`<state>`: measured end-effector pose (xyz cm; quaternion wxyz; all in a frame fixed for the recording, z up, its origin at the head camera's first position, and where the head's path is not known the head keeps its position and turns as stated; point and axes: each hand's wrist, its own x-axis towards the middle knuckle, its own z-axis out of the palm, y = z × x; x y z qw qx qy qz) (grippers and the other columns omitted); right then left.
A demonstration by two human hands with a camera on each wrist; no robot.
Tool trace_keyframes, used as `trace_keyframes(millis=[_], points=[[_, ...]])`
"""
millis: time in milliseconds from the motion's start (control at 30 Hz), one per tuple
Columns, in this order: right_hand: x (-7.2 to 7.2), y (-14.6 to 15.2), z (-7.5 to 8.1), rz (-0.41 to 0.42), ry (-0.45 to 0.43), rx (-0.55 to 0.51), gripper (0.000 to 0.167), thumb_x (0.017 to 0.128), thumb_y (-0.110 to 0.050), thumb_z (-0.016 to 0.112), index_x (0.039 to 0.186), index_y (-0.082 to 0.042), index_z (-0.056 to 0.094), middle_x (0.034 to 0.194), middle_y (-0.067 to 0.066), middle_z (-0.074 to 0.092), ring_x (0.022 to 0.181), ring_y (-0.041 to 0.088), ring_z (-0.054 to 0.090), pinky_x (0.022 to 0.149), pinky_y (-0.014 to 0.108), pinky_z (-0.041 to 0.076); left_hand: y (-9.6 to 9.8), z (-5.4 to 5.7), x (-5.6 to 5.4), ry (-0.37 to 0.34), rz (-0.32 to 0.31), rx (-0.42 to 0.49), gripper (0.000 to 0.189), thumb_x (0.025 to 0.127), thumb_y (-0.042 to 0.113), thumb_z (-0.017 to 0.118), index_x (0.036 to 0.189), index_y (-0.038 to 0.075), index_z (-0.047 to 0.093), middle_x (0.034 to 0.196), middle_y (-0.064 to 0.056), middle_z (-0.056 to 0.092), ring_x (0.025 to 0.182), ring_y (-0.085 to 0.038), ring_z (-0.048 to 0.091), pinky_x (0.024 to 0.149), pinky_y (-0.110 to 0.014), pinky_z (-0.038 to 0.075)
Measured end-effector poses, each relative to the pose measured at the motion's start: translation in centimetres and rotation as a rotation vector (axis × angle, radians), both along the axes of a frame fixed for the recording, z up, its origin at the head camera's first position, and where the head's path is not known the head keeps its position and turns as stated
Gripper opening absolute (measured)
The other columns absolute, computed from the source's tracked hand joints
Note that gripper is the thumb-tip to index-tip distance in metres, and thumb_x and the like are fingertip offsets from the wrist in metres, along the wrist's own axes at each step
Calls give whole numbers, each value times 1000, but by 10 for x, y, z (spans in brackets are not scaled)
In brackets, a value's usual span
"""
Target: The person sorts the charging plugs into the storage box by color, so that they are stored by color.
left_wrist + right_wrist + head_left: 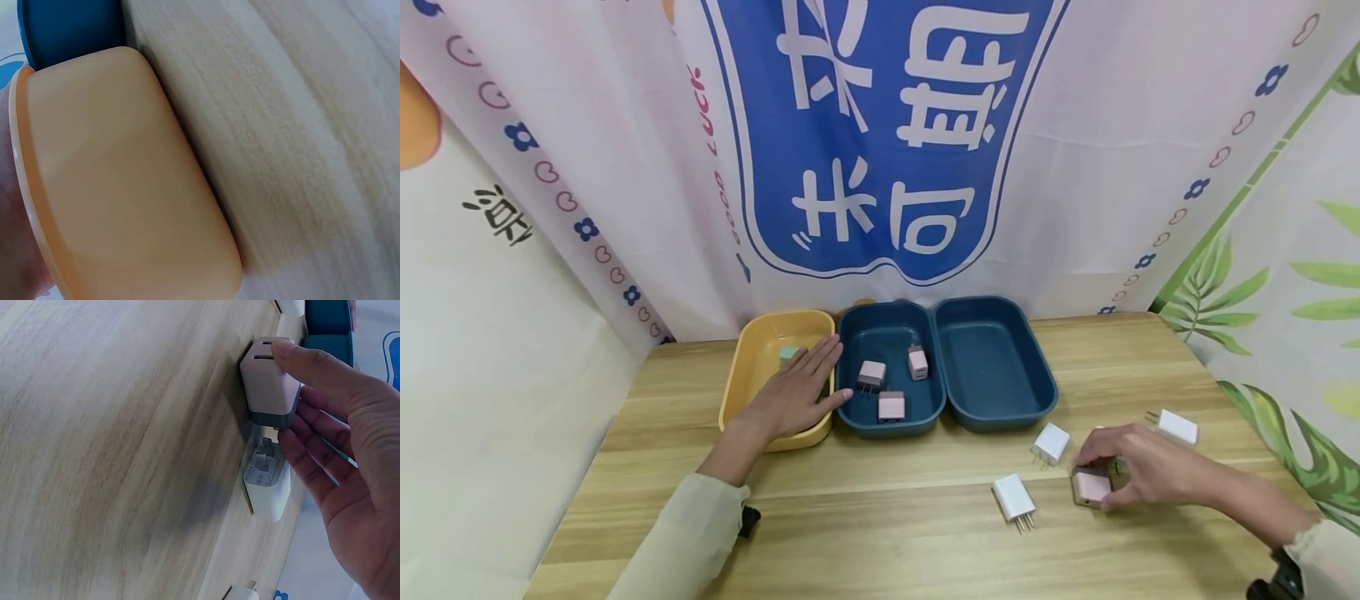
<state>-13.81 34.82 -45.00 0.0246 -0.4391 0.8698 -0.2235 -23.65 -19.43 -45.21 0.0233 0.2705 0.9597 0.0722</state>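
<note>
Between thumb and fingers, my right hand (1157,467) pinches a pink and grey charger plug (1092,486) at the right of the table. In the right wrist view the thumb lies at the end of the pink charger plug (270,384) with the port slots, and fingers touch its grey prong end. A white charger plug (270,495) lies just beyond it, prongs showing. My left hand (797,392), fingers extended, rests over the right side of the yellow tray (741,375). A small green item (788,353) shows inside that tray, partly behind the hand.
A blue tray (850,423) holding three pink charger plugs (891,406) stands beside the yellow one. A second blue tray (996,358) adjoins its right side. White charger plugs (1013,497) lie on the wooden table (880,533). A printed curtain (1075,208) hangs behind.
</note>
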Motion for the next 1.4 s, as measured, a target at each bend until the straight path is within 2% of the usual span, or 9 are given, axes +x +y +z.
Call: trace_keyframes(millis=[233,533,667,900,1100,1233,1400], points=[[-1,-1,-1,19,-8,-13,43,76,-25,97,115,-22,78,108,-12,73,93,0,67,71,25,60,1,0,0,-4,4,-3,89,108,68,34,171,9,12,179,-6,5,165,-26,7,134,-48,8],[-2,-8,-3,29,28,-23,45,74,-21,98,113,-22,77,108,-10,74,92,0,67,70,24,60,1,0,0,-6,7,-8,90,108,69,34,171,10,10,179,-6,5,165,-26,6,134,-48,8],[-2,-11,0,19,4,-44,44,75,-21,97,115,-21,77,110,-9,74,93,1,68,71,26,61,1,1,1,-7,8,-6,89,108,69,33,171,10,11,179,-6,5,165,-26,7,134,-48,8],[-5,-17,4,7,43,-61,45,75,-24,97,115,-22,78,110,-10,75,92,1,69,72,30,63,1,0,0,-3,5,-3,90,108,69,34,171,9,13,179,-6,5,165,-26,7,134,-49,8],[-6,-21,7,-10,21,-62,43,77,-26,96,116,-23,78,111,-13,73,92,-1,68,73,29,63,1,0,1,-3,4,-2,89,108,69,34,171,10,12,179,-5,4,165,-25,6,134,-48,8],[-7,-26,14,1,-18,-101,43,78,-22,96,117,-22,78,111,-12,73,92,2,68,73,30,63,0,-1,1,-2,2,-7,90,107,70,33,171,10,10,179,-5,4,165,-26,6,134,-48,8],[-12,-31,22,34,-25,-160,46,77,-14,95,118,-21,77,110,-10,73,91,5,69,73,32,63,0,-1,0,-2,7,-7,90,108,70,33,171,10,11,179,-5,4,165,-25,5,134,-48,7]])
